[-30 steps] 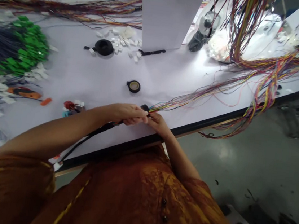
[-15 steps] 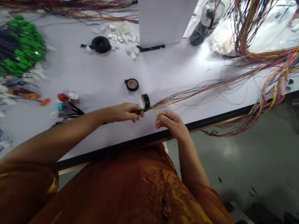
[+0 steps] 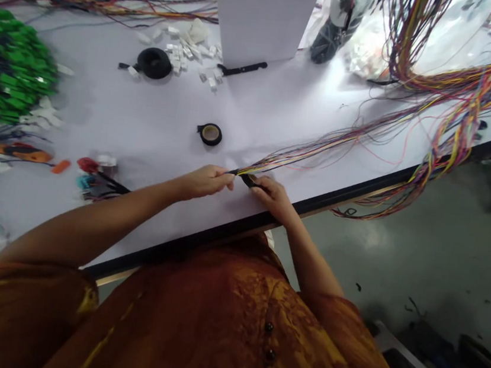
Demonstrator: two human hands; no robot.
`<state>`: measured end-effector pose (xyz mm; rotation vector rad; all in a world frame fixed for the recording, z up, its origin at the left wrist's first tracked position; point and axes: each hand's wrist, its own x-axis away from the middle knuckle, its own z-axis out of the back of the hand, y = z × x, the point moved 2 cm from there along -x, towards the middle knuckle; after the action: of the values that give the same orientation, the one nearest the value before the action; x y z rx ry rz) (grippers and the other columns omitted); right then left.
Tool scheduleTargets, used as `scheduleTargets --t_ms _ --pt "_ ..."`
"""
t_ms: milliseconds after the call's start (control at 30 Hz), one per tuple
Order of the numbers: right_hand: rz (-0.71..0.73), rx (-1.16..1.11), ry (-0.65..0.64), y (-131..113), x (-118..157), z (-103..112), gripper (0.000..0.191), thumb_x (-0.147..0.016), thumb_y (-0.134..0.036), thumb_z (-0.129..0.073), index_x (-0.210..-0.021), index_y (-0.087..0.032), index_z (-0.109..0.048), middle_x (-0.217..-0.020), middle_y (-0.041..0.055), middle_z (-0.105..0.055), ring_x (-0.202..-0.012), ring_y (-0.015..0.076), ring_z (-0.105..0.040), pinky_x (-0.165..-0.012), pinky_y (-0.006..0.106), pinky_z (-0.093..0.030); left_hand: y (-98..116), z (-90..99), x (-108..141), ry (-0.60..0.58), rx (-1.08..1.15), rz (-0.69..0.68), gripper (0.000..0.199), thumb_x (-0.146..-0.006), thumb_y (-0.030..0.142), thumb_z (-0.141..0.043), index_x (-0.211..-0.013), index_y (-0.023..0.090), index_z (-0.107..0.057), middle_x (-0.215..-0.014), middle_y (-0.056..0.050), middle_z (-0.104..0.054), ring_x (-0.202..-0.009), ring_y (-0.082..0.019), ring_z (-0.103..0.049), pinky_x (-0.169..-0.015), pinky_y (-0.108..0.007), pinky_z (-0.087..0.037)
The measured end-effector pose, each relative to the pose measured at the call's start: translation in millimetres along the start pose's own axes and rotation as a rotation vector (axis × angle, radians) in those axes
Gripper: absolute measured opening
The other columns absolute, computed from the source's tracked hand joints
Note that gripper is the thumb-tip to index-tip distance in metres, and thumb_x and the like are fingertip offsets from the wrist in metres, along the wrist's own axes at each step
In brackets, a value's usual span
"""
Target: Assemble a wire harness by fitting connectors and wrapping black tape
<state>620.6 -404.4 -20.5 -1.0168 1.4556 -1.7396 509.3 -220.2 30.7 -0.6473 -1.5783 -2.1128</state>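
My left hand (image 3: 208,183) is closed around the taped end of a wire bundle (image 3: 284,158), whose colored strands fan out to the right across the white table. Just right of it, my right hand (image 3: 273,197) pinches a roll of black tape (image 3: 249,180), held below the bundle and close against it. The tape seems to join the bundle near my left fingertips. Behind my hands a second black tape roll (image 3: 211,134) lies flat on the table, apart from both.
Farther back lie a larger black roll (image 3: 154,63), white connectors (image 3: 185,51) and a flat black tool (image 3: 244,68). Green connectors (image 3: 15,75) and an orange-handled tool (image 3: 26,151) are at left. Thick wires (image 3: 453,132) hang over the dark table edge (image 3: 347,192) at right.
My right hand has moved left and taken hold of the tape roll, which stood on the bundle before. The roll is now lower, under the wires. My left hand still grips the bundle.
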Motion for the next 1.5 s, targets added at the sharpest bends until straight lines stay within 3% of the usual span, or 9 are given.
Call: scheduleTargets --t_ms 167,300,533,700,867,1000,1100,1367,1500 --pt "-0.058 -0.279 0.032 -31.3 3.7 8.1 0.042 -0.087 -0.061 -0.065 -0.101 -0.021 -0.065 -0.084 0.0015 -0.068 -0.075 0.0131 -0.064 -0.07 0.026 -0.053 -3.3 -11.7 5.0 0.278 -0.43 -0.212 0.033 -0.097 0.035 -0.043 -0.116 0.016 -0.063 -0.077 -0.003 -0.06 -0.07 -0.018 -0.053 -0.069 -0.029 -0.04" --pt "0.002 -0.457 -0.027 -42.0 -22.5 4.9 0.059 -0.074 -0.052 -0.082 -0.122 -0.026 -0.061 -0.115 0.0035 -0.073 -0.102 0.0169 -0.069 -0.09 0.031 -0.056 -0.9 -6.5 6.9 0.096 -0.17 -0.223 0.037 -0.097 0.035 -0.042 -0.124 0.016 -0.058 -0.074 0.0 -0.057 -0.062 -0.013 -0.048 -0.064 -0.026 -0.041" --pt "-0.2 -0.516 0.081 12.1 -1.6 8.6 0.036 -0.075 -0.042 -0.082 -0.099 -0.021 -0.067 -0.099 0.0023 -0.073 -0.087 0.014 -0.07 -0.081 0.027 -0.057 12.3 19.3 -25.3 -0.399 0.18 -0.149 0.023 -0.077 0.025 -0.07 -0.097 0.014 -0.069 -0.089 -0.005 -0.066 -0.076 -0.012 -0.062 -0.068 -0.023 -0.05" --pt "-0.016 -0.705 0.093 10.0 -27.4 -10.0 0.048 -0.072 -0.035 -0.075 -0.117 -0.03 -0.062 -0.094 -0.0025 -0.07 -0.083 0.0149 -0.066 -0.088 0.035 -0.055 29.6 7.3 -42.7 -0.557 0.428 0.042 0.028 -0.09 0.042 -0.067 -0.092 0.014 -0.07 -0.059 0.004 -0.038 -0.042 -0.004 -0.026 -0.036 -0.018 -0.018" --pt "0.13 -0.231 0.009 4.2 -33.5 -6.9 0.027 -0.082 -0.046 -0.068 -0.097 -0.023 -0.068 -0.088 0.0023 -0.068 -0.092 0.0206 -0.064 -0.093 0.038 -0.05 26.9 -3.1 -29.7 -0.446 0.416 0.074 0.031 -0.095 0.045 -0.057 -0.086 0.016 -0.062 -0.056 0.007 -0.027 -0.041 -0.005 -0.02 -0.037 -0.019 -0.014" --pt "0.079 0.13 0.193 3.8 5.3 8.3 0.036 -0.091 -0.055 -0.059 -0.083 -0.02 -0.064 -0.086 0.005 -0.067 -0.084 0.0183 -0.06 -0.085 0.035 -0.05 20.0 -12.9 -27.0 0.024 -0.102 -0.046 0.028 -0.099 0.032 -0.044 -0.087 0.015 -0.061 -0.061 0.0 -0.048 -0.049 -0.011 -0.044 -0.047 -0.023 -0.031" --pt "-0.084 -0.052 0.175 -9.6 22.7 10.3 0.039 -0.096 -0.058 -0.053 -0.088 -0.02 -0.061 -0.077 0.0017 -0.066 -0.067 0.0128 -0.059 -0.07 0.03 -0.052 17.6 -25.9 -27.0 0.305 -0.616 -0.129 0.029 -0.101 0.032 -0.044 -0.1 0.012 -0.064 -0.083 -0.011 -0.068 -0.077 -0.024 -0.066 -0.068 -0.032 -0.046" --pt "-0.055 -0.513 0.098 -33.2 -11.0 10.9 0.041 -0.082 -0.049 -0.076 -0.112 -0.023 -0.065 -0.115 0.0049 -0.073 -0.103 0.0164 -0.071 -0.096 0.035 -0.057 12.5 -22.0 -24.7 0.28 -0.466 -0.275 0.03 -0.098 0.029 -0.042 -0.113 0.013 -0.063 -0.097 -0.011 -0.071 -0.087 -0.023 -0.066 -0.079 -0.034 -0.047" --pt "-0.155 -0.505 0.152 1.1 -2.4 16.2 0.03 -0.08 -0.044 -0.078 -0.097 -0.022 -0.067 -0.101 0.002 -0.072 -0.09 0.0137 -0.071 -0.086 0.029 -0.058 17.5 -6.7 -32.2 -0.012 -0.041 -0.262 0.019 -0.091 0.028 -0.05 -0.094 0.016 -0.064 -0.075 -0.002 -0.059 -0.064 -0.013 -0.053 -0.062 -0.027 -0.043"
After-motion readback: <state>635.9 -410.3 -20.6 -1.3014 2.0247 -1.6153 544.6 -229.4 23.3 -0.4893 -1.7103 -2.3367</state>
